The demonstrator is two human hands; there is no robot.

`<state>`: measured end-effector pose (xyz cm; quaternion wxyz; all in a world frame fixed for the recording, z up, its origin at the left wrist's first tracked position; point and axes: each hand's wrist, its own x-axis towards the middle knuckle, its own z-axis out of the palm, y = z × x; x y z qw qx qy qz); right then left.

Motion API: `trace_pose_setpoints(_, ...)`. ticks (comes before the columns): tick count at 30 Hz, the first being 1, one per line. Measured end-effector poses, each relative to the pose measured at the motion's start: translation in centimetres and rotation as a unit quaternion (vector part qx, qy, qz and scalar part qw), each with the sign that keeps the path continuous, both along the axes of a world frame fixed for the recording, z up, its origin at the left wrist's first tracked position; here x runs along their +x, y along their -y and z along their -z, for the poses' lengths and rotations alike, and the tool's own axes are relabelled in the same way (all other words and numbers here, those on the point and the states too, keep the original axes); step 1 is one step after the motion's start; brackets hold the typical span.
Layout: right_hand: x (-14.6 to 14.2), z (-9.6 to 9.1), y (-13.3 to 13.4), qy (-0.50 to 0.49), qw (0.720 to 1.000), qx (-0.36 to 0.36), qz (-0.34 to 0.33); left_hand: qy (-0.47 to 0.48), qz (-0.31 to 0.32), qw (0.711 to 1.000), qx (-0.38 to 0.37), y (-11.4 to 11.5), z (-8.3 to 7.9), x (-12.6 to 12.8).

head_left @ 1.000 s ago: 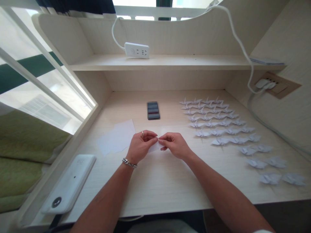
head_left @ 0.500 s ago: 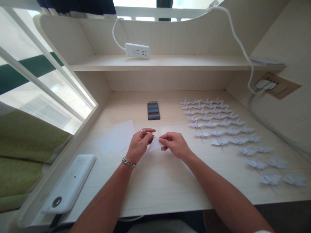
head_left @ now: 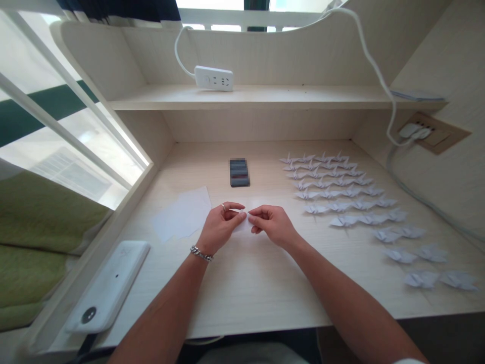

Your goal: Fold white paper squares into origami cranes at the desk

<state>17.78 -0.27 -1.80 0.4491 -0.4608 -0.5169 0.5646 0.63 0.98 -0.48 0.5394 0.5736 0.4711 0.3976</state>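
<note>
Over the middle of the desk, a small piece of folded white paper [head_left: 242,225] is pinched between my two hands, partly hidden by the fingers. My left hand [head_left: 223,222], with a ring and a chain bracelet, grips it by thumb and fingers. From the other side my right hand [head_left: 272,223] pinches the paper's edge, its fingers curled. The thumbs almost meet. Flat white paper sheets [head_left: 185,212] lie just left of my left hand. To the right stand several rows of folded paper cranes [head_left: 335,193].
A dark phone-like object [head_left: 239,173], pixelated, lies beyond my hands. At the left edge is a long white device [head_left: 109,288]. A power strip [head_left: 213,79] rests on the shelf [head_left: 265,96]. A white cable [head_left: 367,50] hangs down to the wall socket [head_left: 435,134].
My left thumb and fingers have moved right, closer to my right hand, and less of the folded paper shows. My right hand has hardly moved.
</note>
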Motion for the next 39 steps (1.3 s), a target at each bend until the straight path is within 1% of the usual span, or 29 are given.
trace_pose_setpoints(2,0.0,0.0,-0.1,-0.006,1.0,-0.005,0.01,0.001,0.022,1.0,-0.012,0.1,-0.2,0.0)
trace_pose_setpoints(4,0.0,0.1,-0.1,-0.007,1.0,-0.007,0.019,0.004,0.031,0.999,-0.025,0.1,-0.4,0.1)
trace_pose_setpoints(7,-0.2,0.1,-0.1,-0.006,1.0,-0.009,0.027,-0.005,0.023,0.999,-0.032,0.1,-0.5,0.1)
trace_pose_setpoints(11,-0.4,0.2,-0.1,0.004,0.999,-0.007,0.031,-0.021,0.014,1.0,-0.018,0.0,-0.6,0.1)
trace_pose_setpoints(18,-0.2,0.4,-0.1,0.022,0.999,0.01,0.024,0.003,-0.012,0.999,-0.029,0.0,-0.5,0.3)
trace_pose_setpoints(22,-0.2,0.3,-0.1,0.024,0.999,0.009,0.024,0.006,0.001,0.999,-0.034,0.0,-0.2,0.3)
trace_pose_setpoints(24,-0.3,0.4,-0.1,0.015,1.0,0.003,0.023,-0.002,0.003,0.999,-0.038,0.0,-0.2,0.3)
trace_pose_setpoints(27,-0.1,0.5,-0.2,0.004,1.0,-0.011,0.015,-0.009,-0.017,0.999,-0.033,-0.1,-0.3,0.2)
trace_pose_setpoints(31,0.7,0.4,-0.6,-0.009,0.999,-0.04,0.006,-0.004,-0.038,0.999,-0.032,-0.2,-0.5,-0.1)
trace_pose_setpoints(34,1.4,0.2,-0.9,-0.022,0.998,-0.059,0.024,-0.001,-0.04,0.999,-0.034,-0.3,-0.5,-0.3)
trace_pose_setpoints(37,1.6,0.1,-1.0,-0.021,0.997,-0.062,0.049,-0.004,-0.04,0.999,-0.035,-0.3,-0.5,-0.3)
trace_pose_setpoints(39,1.3,0.2,-0.9,-0.011,0.998,-0.058,0.035,-0.012,-0.036,0.999,-0.03,-0.3,-0.5,-0.2)
